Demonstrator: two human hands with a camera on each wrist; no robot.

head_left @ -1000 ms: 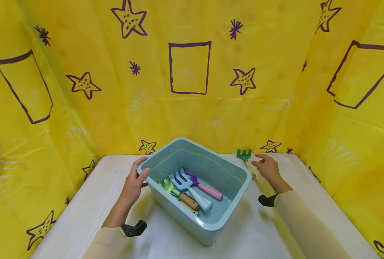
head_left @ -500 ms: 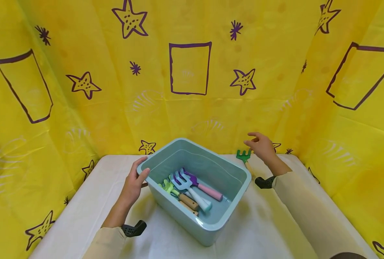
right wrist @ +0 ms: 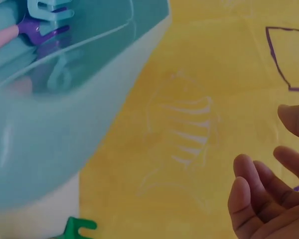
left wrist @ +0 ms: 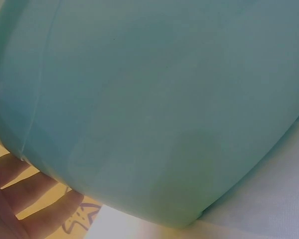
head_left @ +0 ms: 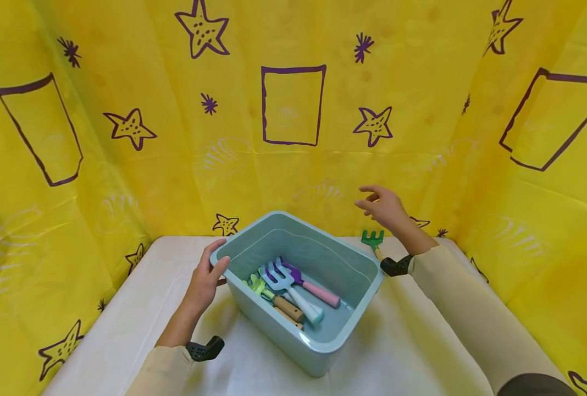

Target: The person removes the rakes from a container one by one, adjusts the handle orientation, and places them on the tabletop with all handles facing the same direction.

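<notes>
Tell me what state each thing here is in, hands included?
Left hand: grips the bin's near-left rim.
Right hand: raised in the air, fingers relaxed, holding nothing.
Bin: upright on the table, no lid on it, tools lying inside.
Blue fork: lying in the bin, on top of the other tools.
Purple tool: lying in the bin.
Green rake: lying on the table beside the bin, untouched.

Tools [head_left: 293, 289] inside the tub [head_left: 323, 346], a rake [head_left: 372, 238] on the table [head_left: 125, 308] behind its right corner.
</notes>
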